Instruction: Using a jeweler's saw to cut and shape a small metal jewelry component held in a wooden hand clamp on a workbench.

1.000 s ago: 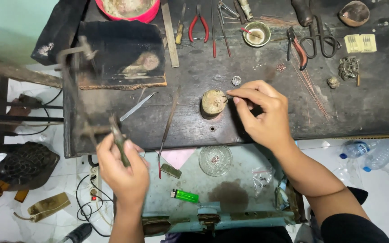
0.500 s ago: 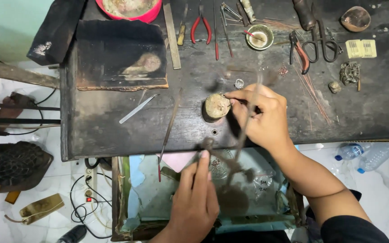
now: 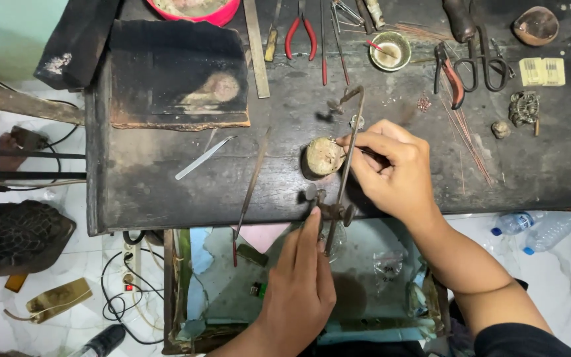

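The left hand [image 3: 299, 284] grips the handle of a small frame saw [image 3: 345, 165], fingers closed round it, the frame standing up across the bench edge [image 3: 166, 218]; the right hand [image 3: 391, 168] pinches a tiny workpiece, too small to make out, against the round wooden block [image 3: 324, 157]; the thin blade could snap if twisted, or nick the nearby fingertips [image 3: 348, 140] should the piece slip.
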